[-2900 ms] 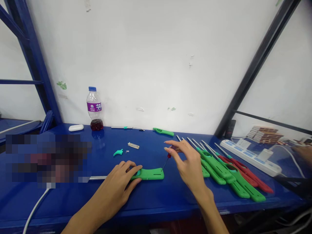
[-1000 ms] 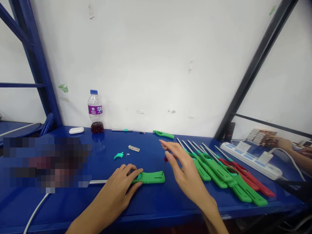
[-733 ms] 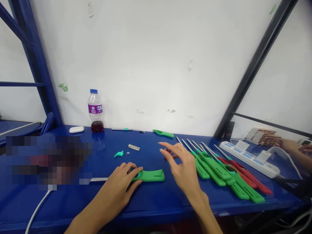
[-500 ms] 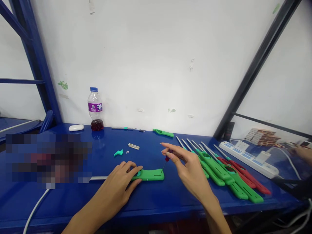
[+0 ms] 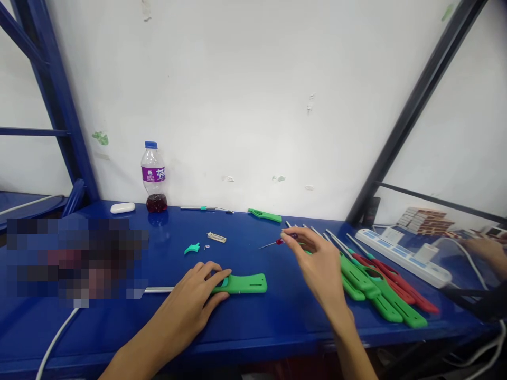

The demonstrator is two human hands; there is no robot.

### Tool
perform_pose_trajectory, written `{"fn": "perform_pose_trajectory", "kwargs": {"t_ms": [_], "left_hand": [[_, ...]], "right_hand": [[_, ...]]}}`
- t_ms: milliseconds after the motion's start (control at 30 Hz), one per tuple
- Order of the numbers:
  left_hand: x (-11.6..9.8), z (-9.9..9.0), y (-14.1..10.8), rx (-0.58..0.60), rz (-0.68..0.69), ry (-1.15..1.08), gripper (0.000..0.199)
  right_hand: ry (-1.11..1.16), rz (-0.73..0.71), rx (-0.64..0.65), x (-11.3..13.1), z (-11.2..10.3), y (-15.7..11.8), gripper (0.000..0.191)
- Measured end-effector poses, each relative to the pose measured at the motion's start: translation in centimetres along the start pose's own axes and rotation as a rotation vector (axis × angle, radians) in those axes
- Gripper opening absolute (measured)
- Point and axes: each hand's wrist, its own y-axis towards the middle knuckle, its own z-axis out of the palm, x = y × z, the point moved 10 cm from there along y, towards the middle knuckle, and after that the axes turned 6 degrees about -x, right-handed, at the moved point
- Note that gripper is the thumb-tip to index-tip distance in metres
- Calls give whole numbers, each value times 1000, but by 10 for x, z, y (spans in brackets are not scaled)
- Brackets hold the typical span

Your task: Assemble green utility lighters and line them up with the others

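Note:
A green long-necked lighter [image 5: 247, 283] lies flat on the blue table [image 5: 237, 330], its metal tube pointing left. My left hand [image 5: 198, 295] grips it around the trigger area, thumb on the near side and fingers on the far side. To the right, my right hand [image 5: 315, 258] pinches a small screwdriver [image 5: 280, 241] with a red handle; its thin shaft points left, above the table and apart from the lighter. Beyond my left hand lie a teal trigger piece [image 5: 192, 248], a tiny pale part [image 5: 206, 247] and a clear rectangular part [image 5: 216, 237].
Several green lighters [image 5: 380, 295] and red ones [image 5: 412, 289] are piled at the right, beside a white power strip [image 5: 404, 257]. Along the wall are a bottle [image 5: 154, 179], a white case [image 5: 122, 208], a metal tube [image 5: 198, 208] and a green shell [image 5: 265, 215].
My right hand has moved right and slightly up, lifting the screwdriver off the lighter's end and tilting it from steep to nearly level. My left hand has stayed in place.

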Motion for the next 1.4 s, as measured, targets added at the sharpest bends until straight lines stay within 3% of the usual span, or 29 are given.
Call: {"fn": "perform_pose_trajectory", "kwargs": {"t_ms": [167, 267, 433, 500, 567, 633, 733, 867, 967, 1133, 1400], "left_hand": [[0, 1, -2, 4, -10, -48, 36], [-5, -3, -2, -27, 42, -26, 35], [-29, -22, -1, -206, 231, 60, 25], [-41, -31, -3, -282, 284, 38, 17], [-52, -40, -6, -351, 326, -4, 7], [-61, -48, -10, -411, 351, -11, 11], [-66, -60, -13, -451, 313, -21, 21], [-70, -75, -14, -481, 303, -99, 28], [-68, -80, -13, -498, 300, -124, 29], [-56, -66, -5, -444, 264, -93, 26], [-56, -40, -2, -305, 323, -99, 29]], "right_hand": [[-79, 77, 245, -48, 42, -5, 10], [-117, 68, 348, -53, 57, -12, 4], [-95, -9, 443, -11, 53, -24, 16], [-9, -34, 675, 13, 65, -47, 20], [-93, -154, 818, 34, 73, -68, 15], [-203, -245, 820, 45, 72, -75, 9], [-322, -240, 717, 40, 61, -63, 17], [-706, -60, 429, -8, 15, -19, 26], [-922, 77, 341, -45, -12, -1, 32], [-1020, 161, 337, -73, -23, 1, 31], [-1062, 160, 396, -82, -11, -6, 27]]}}
